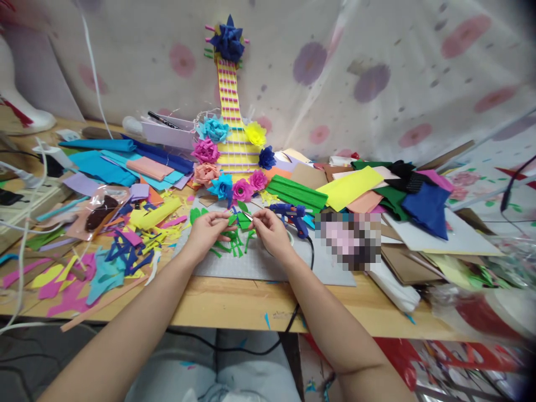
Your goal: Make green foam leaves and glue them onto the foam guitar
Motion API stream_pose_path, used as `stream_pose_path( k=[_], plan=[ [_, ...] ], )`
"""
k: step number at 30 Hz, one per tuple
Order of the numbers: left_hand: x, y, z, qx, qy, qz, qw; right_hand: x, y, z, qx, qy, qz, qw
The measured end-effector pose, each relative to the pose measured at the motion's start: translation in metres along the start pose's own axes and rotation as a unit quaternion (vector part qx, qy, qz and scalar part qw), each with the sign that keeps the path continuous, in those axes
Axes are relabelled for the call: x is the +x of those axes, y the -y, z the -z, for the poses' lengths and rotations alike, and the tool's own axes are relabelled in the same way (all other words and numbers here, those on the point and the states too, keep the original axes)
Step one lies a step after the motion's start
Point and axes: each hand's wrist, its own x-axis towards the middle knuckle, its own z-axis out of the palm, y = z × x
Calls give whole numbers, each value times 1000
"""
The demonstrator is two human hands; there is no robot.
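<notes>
Over a grey cutting mat [259,271], my left hand [209,233] has its fingers closed at a green paper piece [232,219]. My right hand [271,230] pinches a slim, pointed metal tool [248,216], whose kind I cannot make out. Its tip meets a dark green paper leaf [243,221] between the hands. Below them lie several cut green paper strips [235,245] on the mat. A blue glue gun [295,215] rests just right of my right hand. Behind stands a yellow paper guitar [234,142] with coloured paper flowers around its body.
Paper scraps [113,262] cover the table's left side. Folded crepe sheets lie at the back left, and a yellow sheet [352,188] and a blue sheet [427,206] on the right. A black cord [310,257] runs from the glue gun over the front edge.
</notes>
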Motion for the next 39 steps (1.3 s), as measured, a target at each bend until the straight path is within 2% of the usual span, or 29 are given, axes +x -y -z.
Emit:
stream_pose_path(
  k=[14,24,34,39],
  plan=[
    [-2,-1,-1,8,19,6,1000,-1,0,-2,-61,-23,53,996],
    [-2,0,-3,20,24,5,1000,-2,-1,-6,-75,-3,54,996],
    [-2,5,0,81,41,-41,995,-2,-2,-7,-88,3,53,995],
    [-3,4,-1,63,43,-43,996,-2,-3,-5,-68,-15,56,996]
  ],
)
